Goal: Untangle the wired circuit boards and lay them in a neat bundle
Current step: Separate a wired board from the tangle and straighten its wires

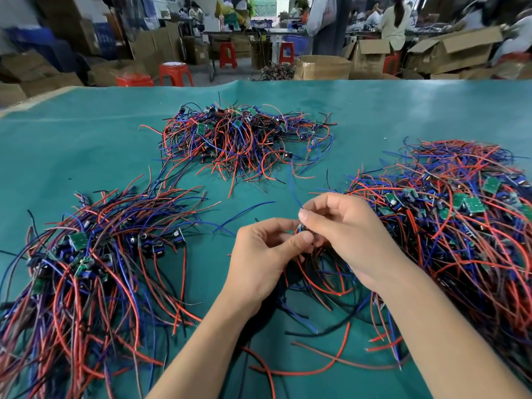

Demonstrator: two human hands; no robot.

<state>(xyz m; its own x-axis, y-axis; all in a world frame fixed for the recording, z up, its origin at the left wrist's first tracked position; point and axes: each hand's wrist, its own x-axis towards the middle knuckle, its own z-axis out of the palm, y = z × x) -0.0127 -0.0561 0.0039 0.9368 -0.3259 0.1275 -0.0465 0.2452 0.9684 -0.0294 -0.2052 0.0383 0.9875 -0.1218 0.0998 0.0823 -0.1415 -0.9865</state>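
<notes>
No text, label, brand, number or sign can be read anywhere; the small green circuit boards (473, 205) show only blurred markings.

The held board (300, 228) is mostly hidden between both hands' fingers; left pile (86, 272) runs off-frame.

A factory assembly workshop: cardboard boxes (454, 50) stacked far right, red plastic stools (175, 73), seated workers (395, 21) at far tables (244, 34).

Bare mat (86, 156) between three wire heaps (244, 139)
</notes>
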